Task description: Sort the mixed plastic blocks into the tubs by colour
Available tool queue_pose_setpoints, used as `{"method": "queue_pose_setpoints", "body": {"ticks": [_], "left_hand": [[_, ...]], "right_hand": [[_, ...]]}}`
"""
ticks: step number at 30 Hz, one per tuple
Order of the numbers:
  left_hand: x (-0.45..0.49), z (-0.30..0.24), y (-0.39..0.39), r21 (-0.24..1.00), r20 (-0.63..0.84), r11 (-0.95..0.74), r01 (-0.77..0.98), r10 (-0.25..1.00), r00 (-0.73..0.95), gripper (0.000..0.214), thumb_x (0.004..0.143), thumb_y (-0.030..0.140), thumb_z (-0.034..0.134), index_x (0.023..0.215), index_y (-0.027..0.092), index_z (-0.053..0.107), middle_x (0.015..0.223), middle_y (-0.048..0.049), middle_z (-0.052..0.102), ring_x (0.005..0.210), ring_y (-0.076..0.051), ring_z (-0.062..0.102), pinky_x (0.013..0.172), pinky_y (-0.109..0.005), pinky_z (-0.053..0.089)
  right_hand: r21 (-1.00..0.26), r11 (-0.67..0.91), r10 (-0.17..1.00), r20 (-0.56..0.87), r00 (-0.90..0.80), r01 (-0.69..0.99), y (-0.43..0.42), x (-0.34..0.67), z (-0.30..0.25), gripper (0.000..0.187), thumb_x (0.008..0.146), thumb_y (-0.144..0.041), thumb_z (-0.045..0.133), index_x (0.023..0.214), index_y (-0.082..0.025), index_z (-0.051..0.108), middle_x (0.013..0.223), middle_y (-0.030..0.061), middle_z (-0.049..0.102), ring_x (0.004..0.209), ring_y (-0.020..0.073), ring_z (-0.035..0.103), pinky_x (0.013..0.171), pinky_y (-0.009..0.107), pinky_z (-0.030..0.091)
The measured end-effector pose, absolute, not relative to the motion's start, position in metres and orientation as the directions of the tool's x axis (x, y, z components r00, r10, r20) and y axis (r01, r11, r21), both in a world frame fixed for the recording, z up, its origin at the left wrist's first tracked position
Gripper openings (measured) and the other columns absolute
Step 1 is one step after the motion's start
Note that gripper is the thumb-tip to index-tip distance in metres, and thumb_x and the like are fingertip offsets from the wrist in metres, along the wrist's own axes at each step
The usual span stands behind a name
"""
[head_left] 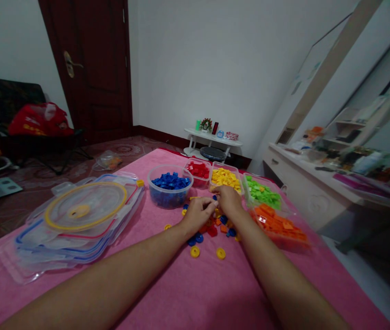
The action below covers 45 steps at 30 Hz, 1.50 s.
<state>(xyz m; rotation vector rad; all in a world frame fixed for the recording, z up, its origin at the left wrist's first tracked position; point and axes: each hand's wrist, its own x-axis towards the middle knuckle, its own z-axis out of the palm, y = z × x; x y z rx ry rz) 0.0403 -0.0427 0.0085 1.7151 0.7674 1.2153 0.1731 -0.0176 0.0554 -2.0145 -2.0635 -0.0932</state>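
Over a mixed pile of small plastic building pieces (211,230), both hands are close together. My left hand (197,214) has its fingers pressed together; whatever is in them is hidden. My right hand (228,200) is pinched at the front edge of the tub of yellow pieces (227,178), with a small blue piece (214,197) at its fingertips. The pile holds blue, yellow, orange and red pieces. Two round yellow wheels, a left one (195,251) and a right one (220,253), lie on the pink cloth nearer to me.
Around the pile stand a round tub of blue pieces (170,185) and tubs of red (198,170), green (262,192) and orange pieces (279,227). Stacked clear lids (85,220) lie on the left of the pink-covered table (181,293). A white dresser (304,183) stands at right.
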Motion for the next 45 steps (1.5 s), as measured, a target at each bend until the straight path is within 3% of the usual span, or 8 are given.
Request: {"method": "queue_pose_setpoints", "body": {"ticks": [3, 8, 20, 26, 30, 34, 41, 45], "left_hand": [[0.039, 0.008, -0.042, 0.908, 0.4, -0.42, -0.012, 0.855, 0.329, 0.036, 0.086, 0.038, 0.046, 0.065, 0.013, 0.061, 0.057, -0.0005, 0.059, 0.054, -0.009, 0.053, 0.055, -0.02, 0.04], [0.04, 0.008, -0.042, 0.919, 0.379, -0.394, -0.021, 0.866, 0.325, 0.038, 0.086, 0.042, 0.046, 0.065, 0.013, 0.06, 0.057, -0.0004, 0.058, 0.053, -0.009, 0.051, 0.054, -0.02, 0.039], [0.038, 0.015, -0.045, 0.917, 0.372, -0.398, 0.012, 0.867, 0.332, 0.037, 0.085, 0.041, 0.047, 0.069, 0.012, 0.063, 0.054, 0.0003, 0.057, 0.051, -0.009, 0.051, 0.052, -0.02, 0.037], [0.037, 0.015, -0.046, 0.927, 0.35, -0.375, 0.009, 0.874, 0.336, 0.035, 0.085, 0.041, 0.047, 0.074, 0.012, 0.063, 0.057, 0.0007, 0.058, 0.052, -0.01, 0.051, 0.052, -0.019, 0.037], [0.037, 0.017, -0.047, 0.913, 0.374, -0.408, 0.026, 0.858, 0.353, 0.036, 0.085, 0.04, 0.048, 0.068, 0.012, 0.063, 0.055, 0.0006, 0.056, 0.052, -0.009, 0.05, 0.051, -0.02, 0.037], [0.036, 0.017, -0.048, 0.891, 0.407, -0.452, 0.035, 0.831, 0.379, 0.038, 0.085, 0.04, 0.047, 0.063, 0.013, 0.06, 0.056, -0.0001, 0.056, 0.053, -0.009, 0.05, 0.052, -0.02, 0.038], [0.036, 0.014, -0.046, 0.869, 0.424, -0.487, 0.085, 0.822, 0.38, 0.039, 0.086, 0.039, 0.045, 0.061, 0.013, 0.058, 0.058, -0.0012, 0.056, 0.057, -0.01, 0.05, 0.052, -0.02, 0.036], [0.036, 0.014, -0.046, 0.869, 0.424, -0.488, 0.081, 0.819, 0.387, 0.038, 0.086, 0.039, 0.045, 0.063, 0.013, 0.06, 0.061, -0.0019, 0.058, 0.059, -0.011, 0.051, 0.051, -0.02, 0.036]], "right_hand": [[-0.092, -0.001, 0.989, 0.149, 0.015, 0.996, -0.022, 0.174, 0.045, 0.03, 0.08, -0.024, 0.053, 0.105, -0.022, 0.069, 0.099, 0.0112, 0.07, 0.097, 0.023, 0.063, 0.077, 0.028, 0.043], [-0.14, -0.072, 0.985, 0.149, 0.093, 0.987, -0.02, 0.181, 0.036, 0.03, 0.081, -0.027, 0.052, 0.108, -0.024, 0.066, 0.107, 0.0096, 0.067, 0.1, 0.0223, 0.061, 0.074, 0.028, 0.042], [-0.286, 0.033, 0.976, 0.216, 0.031, 0.958, -0.029, 0.186, 0.034, 0.017, 0.077, -0.022, 0.055, 0.087, -0.021, 0.069, 0.089, 0.0026, 0.07, 0.085, 0.0152, 0.061, 0.066, 0.022, 0.039], [-0.338, 0.109, 0.953, 0.303, -0.002, 0.935, -0.035, 0.187, 0.062, 0.036, 0.071, -0.013, 0.054, 0.104, -0.02, 0.067, 0.089, 0.0024, 0.07, 0.079, 0.0139, 0.061, 0.064, 0.021, 0.039], [-0.26, 0.176, 0.984, 0.08, -0.16, 0.949, -0.048, 0.192, 0.093, 0.022, 0.069, -0.015, 0.057, 0.083, -0.021, 0.072, 0.077, 0.0018, 0.07, 0.071, 0.0137, 0.061, 0.06, 0.02, 0.038], [-0.154, 0.126, 0.981, -0.125, -0.146, 0.98, -0.061, 0.19, 0.095, 0.01, 0.068, -0.016, 0.06, 0.07, -0.016, 0.07, 0.068, 0.0043, 0.068, 0.063, 0.0136, 0.06, 0.053, 0.02, 0.036], [-0.095, 0.154, 0.967, -0.188, -0.17, 0.983, -0.067, 0.176, 0.083, 0.016, 0.059, -0.018, 0.069, 0.075, -0.015, 0.067, 0.077, 0.0074, 0.07, 0.066, 0.0174, 0.063, 0.051, 0.021, 0.039], [-0.216, 0.133, 0.957, -0.226, -0.182, 0.967, -0.064, 0.177, 0.079, 0.015, 0.058, -0.011, 0.068, 0.072, -0.015, 0.066, 0.067, 0.0045, 0.068, 0.06, 0.0153, 0.063, 0.051, 0.02, 0.042]]}}
